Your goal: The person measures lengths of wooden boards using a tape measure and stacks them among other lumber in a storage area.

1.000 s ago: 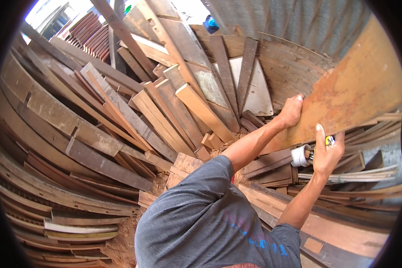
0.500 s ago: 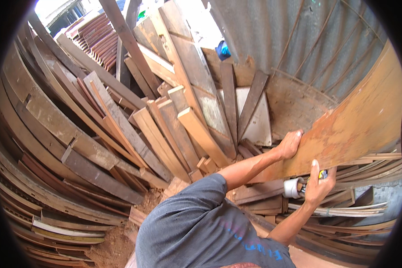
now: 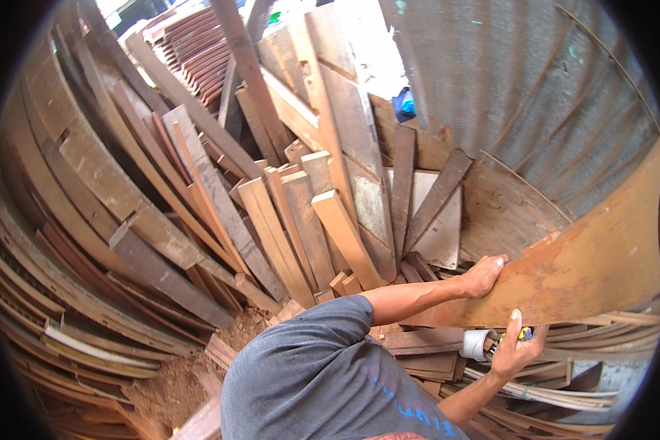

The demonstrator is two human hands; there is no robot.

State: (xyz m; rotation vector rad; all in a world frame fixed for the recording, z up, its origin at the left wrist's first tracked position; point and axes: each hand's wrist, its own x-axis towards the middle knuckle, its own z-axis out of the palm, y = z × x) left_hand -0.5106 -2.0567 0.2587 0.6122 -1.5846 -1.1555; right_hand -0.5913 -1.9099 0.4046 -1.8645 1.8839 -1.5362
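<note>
A wide, thin brown wooden board [image 3: 587, 257] with a worn, flaking face slants up to the right in front of me. My left hand [image 3: 484, 277] is closed over its upper edge near the left end. Below it, my right hand [image 3: 515, 350] grips the lower edge, thumb up against the face and fingers curled beneath. Between that thumb and the fingers shows a small yellow-and-black object [image 3: 525, 334]; I cannot tell whether it is held or lies behind. Just left of the right hand is a white cylindrical container [image 3: 477, 345] with thin tool-like items at its mouth.
Many planks [image 3: 154, 249] lean and stack along the left, and shorter timber pieces [image 3: 345, 235] stand ahead. Corrugated metal sheeting [image 3: 521, 81] rises at the back right. Stacked reddish tiles [image 3: 194, 55] are at the far left. Sawdust [image 3: 169, 389] covers ground at lower left.
The board and both hands sit lower in the picture, and the whole surroundings have shifted down and mostly right as my view tilted. Both hands keep their places on the board.
</note>
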